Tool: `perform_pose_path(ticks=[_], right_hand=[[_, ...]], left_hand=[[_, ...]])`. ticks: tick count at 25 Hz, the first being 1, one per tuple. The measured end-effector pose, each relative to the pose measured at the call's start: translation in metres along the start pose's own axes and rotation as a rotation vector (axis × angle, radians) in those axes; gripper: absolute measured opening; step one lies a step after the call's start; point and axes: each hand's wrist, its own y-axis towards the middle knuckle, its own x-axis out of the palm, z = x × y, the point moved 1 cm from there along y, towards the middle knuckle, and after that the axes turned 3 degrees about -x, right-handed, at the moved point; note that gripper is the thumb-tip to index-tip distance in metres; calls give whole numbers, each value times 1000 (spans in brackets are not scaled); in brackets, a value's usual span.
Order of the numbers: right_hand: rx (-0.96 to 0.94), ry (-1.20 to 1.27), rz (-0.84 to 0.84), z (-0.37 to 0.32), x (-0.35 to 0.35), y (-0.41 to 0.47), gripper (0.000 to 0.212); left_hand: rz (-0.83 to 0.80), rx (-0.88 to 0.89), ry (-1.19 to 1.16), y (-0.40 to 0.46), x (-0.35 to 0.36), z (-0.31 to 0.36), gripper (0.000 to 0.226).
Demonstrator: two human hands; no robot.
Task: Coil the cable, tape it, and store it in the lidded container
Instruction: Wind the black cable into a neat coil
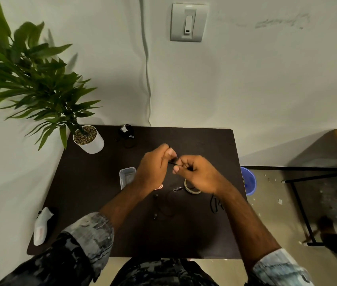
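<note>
Both hands mid-frame, left hand [153, 168] and right hand [199, 172] pinching thin black cable [172, 162], motion-blurred, tape roll [191, 187] half hidden under right, container [126, 176] possibly lidless.

Matt dark table [93, 182], clear plastic container [126, 176], glossy tape roll [191, 189].

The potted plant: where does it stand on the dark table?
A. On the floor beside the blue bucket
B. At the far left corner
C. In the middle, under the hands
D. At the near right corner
B: the potted plant in its white pot stands at the far left corner of the dark table, near the wall.
</note>
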Motion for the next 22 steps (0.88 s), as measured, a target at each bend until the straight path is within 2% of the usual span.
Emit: perform_pose_path(ticks=[2,4,6,8,9,10,12,13,15,17,19,20,22], right_hand=[[-87,29,46,-16,-21,4,18],[-103,-14,204,-18,-37,14,22],[-57,-5,343,-10,-40,25,27],[-19,75,337,0,-25,28,31],[6,86,283,5,-15,26,34],[35,68,208,4,-7,23,36],[62,-29,58,-4,-2,14,34],[43,-58,12,-13,-5,10,32],[-27,-31,-15,-33,-19,6,27],[-81,16,66,-42,-39,9,27],[-103,34,233,-36,-50,18,29],[-90,73,298,-30,-49,21,33],[-35,177,320,-16,-35,25,41]], left_hand=[[-108,2,-107,-12,5,6,32],[-154,-89,-426,-17,12,20,39],[-150,-174,-773,-11,16,39,35],[-64,-184,-987,1,14,56,35],[16,-163,-955,6,11,57,35],[97,-131,-817,11,8,55,36],[187,-67,-365,16,-1,41,33],[177,-28,-181,16,-5,34,30],[59,37,-74,11,-8,25,27],[-71,34,-220,4,-3,28,32],[-146,-61,-532,1,3,41,37],[-162,-113,-715,2,6,50,37],[-136,-148,-1017,6,8,66,35]])
